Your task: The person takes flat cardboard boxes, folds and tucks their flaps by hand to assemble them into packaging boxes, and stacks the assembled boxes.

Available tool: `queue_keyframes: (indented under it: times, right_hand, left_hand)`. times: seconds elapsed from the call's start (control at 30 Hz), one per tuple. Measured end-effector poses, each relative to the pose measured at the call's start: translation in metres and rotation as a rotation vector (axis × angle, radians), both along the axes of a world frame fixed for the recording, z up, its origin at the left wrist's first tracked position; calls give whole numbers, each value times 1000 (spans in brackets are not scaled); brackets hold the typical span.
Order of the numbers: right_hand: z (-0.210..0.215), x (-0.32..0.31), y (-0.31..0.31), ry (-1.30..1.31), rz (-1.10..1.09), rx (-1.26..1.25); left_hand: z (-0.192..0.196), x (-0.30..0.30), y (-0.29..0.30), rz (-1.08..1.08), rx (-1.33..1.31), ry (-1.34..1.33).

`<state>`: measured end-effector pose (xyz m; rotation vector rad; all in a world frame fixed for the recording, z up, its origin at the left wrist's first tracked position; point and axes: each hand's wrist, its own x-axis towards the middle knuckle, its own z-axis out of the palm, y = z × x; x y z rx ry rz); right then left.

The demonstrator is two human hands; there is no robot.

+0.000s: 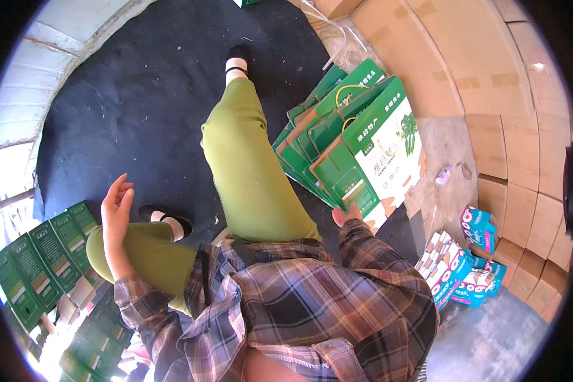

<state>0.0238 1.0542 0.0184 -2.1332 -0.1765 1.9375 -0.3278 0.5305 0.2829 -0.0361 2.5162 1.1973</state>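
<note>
My left hand (pixel 116 207) is raised over my left thigh, fingers loosely stretched and apart, with nothing in it. At the lower edge of a flattened green and white gift carton (pixel 388 149), my right hand (pixel 346 215) closes on the edge; part of its fingers is hard to make out. That carton is the front one of a leaning, fanned stack of green cartons (pixel 312 137) to the right of my right leg. Brown inner card and yellow cord handles (pixel 350 93) show among them. A vegetable picture is printed on the front carton's white part.
Black sheeting (pixel 121 95) covers the floor ahead. Brown cardboard boxes (pixel 503 149) are piled along the right side. Teal and white packages (pixel 455 274) lie at lower right. More green cartons (pixel 54 258) stand in rows at my left. A small purple wrapper (pixel 443 174) lies beyond the stack.
</note>
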Motion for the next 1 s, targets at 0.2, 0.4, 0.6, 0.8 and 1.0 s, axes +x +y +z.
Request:
queue_keyframes:
  times: [0.2, 0.4, 0.6, 0.8, 1.0]
  right_hand:
    - [-17, 6, -9, 96, -231, 57]
    - [-13, -5, -17, 154, -350, 5]
    - [-15, -12, -16, 164, -355, 57]
    - [-25, -15, 2, 147, -344, 78]
    - [-29, -20, 2, 31, -214, 220]
  left_hand:
    - [-8, 2, -5, -14, 2, 58]
    - [-10, 4, -17, -4, -14, 63]
    - [-12, 5, -20, -10, -10, 50]
    - [-2, 8, -11, -6, -54, 44]
    - [-5, 11, -19, -3, -89, 70]
